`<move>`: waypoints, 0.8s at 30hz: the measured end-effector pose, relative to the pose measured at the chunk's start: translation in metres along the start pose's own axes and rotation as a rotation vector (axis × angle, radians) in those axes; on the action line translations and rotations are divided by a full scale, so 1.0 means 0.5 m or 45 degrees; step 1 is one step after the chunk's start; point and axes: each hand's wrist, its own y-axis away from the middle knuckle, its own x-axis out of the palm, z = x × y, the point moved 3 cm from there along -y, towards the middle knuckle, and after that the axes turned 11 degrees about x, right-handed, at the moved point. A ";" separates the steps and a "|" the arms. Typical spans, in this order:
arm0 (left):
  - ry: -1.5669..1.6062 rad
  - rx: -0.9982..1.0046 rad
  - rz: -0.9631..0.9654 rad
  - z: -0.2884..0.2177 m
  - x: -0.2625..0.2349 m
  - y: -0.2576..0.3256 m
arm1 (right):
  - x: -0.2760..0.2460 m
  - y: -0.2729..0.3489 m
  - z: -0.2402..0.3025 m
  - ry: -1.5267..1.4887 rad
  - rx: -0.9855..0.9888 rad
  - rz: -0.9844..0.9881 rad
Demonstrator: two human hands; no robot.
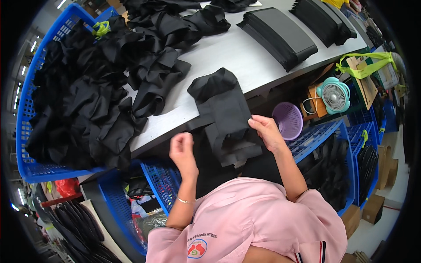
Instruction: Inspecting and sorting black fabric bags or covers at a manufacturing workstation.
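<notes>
A black fabric piece lies at the centre of the frame, its upper part on the grey bench and its lower part hanging over the near edge. The right hand pinches the piece's right edge between thumb and fingers, just right of centre. The left hand, left of the piece and a little lower, is loosely curled with nothing in it and does not touch the fabric.

To the upper left, a heap of black fabric spreads across the bench and spills into a blue plastic basket that fills the left side of the frame. At the upper right of the bench lie two neat stacks of black flat pieces.

Below the bench edge, right of centre, sits a small purple basket, with a teal fan just beyond it to the right. More blue crates holding dark pieces stand at lower left and lower right.
</notes>
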 end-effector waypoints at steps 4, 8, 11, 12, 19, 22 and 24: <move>0.172 -0.577 0.343 0.060 0.015 0.055 | 0.021 0.020 -0.055 0.113 0.031 0.130; -0.037 -0.807 0.222 0.072 0.017 0.004 | 0.034 0.044 -0.072 0.215 0.055 0.318; 0.147 -0.531 0.393 0.065 0.039 0.011 | 0.035 0.056 -0.066 0.065 0.119 0.191; 0.271 -0.461 0.348 0.041 0.062 0.022 | 0.023 0.051 -0.072 0.080 0.072 0.167; 0.220 -0.836 0.557 0.081 0.050 0.036 | 0.018 0.056 -0.085 -0.339 0.154 0.411; 0.483 -0.701 0.496 0.065 0.067 0.058 | 0.040 0.055 -0.084 -0.412 0.178 0.410; 0.540 -0.662 0.479 0.061 0.080 0.065 | 0.050 0.053 -0.072 -0.430 0.184 0.396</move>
